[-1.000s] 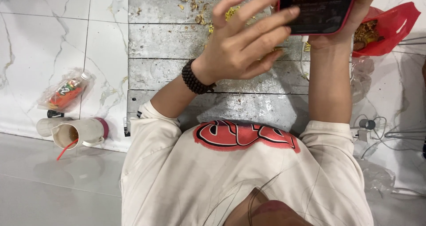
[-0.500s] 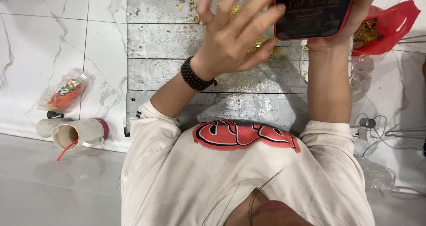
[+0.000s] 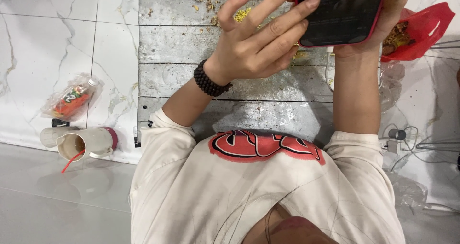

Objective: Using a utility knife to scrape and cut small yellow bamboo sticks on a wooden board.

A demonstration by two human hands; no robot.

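My right hand [image 3: 383, 30] holds a dark phone [image 3: 342, 14] in a red case, raised at the upper right with its screen towards me. My left hand [image 3: 256, 45], with a dark bead bracelet [image 3: 208, 81] on the wrist, is just left of the phone. Its fingers are spread, and the fingertips rest on the phone's left edge and top corner. Both forearms reach out from my cream shirt [image 3: 249, 196], which has a red print, over a grey plank surface [image 3: 172, 40].
Yellow and brown crumbs [image 3: 211, 2] lie scattered on the planks. A red plastic bag [image 3: 424, 30] with food sits at the right. On the left floor are tipped-over cups with a red straw [image 3: 84, 143] and a bagged bottle [image 3: 72, 100]. Cables [image 3: 421, 145] run at right.
My left hand's fingers lifted and fanned upward, then came back down against the phone's left edge. The phone stays in my right hand, shifted only slightly.
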